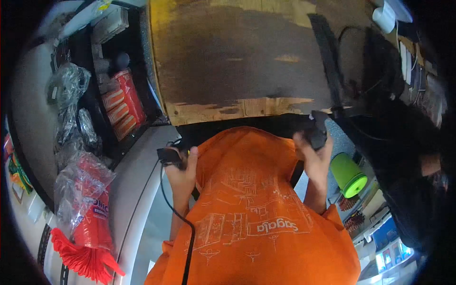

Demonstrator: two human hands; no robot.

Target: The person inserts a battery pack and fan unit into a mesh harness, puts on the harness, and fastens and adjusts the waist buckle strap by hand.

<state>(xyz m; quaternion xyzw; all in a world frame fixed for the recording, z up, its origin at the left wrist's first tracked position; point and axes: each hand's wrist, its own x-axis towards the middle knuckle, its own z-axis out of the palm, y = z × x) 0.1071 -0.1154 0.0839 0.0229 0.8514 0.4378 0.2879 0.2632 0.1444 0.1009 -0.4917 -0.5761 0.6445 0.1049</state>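
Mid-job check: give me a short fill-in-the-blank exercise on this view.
1. The left hand holds a ____ object.
2. A bright ____ bucket shows near the right hand.
3. The white word printed on the orange shirt reads ____.

Missing words: black; green; Sagala.

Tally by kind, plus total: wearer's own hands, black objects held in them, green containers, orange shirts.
Wearer's hands: 2, left hand and right hand
Black objects held: 2, left-hand object and right-hand object
Green container: 1
Orange shirt: 1
Total: 6
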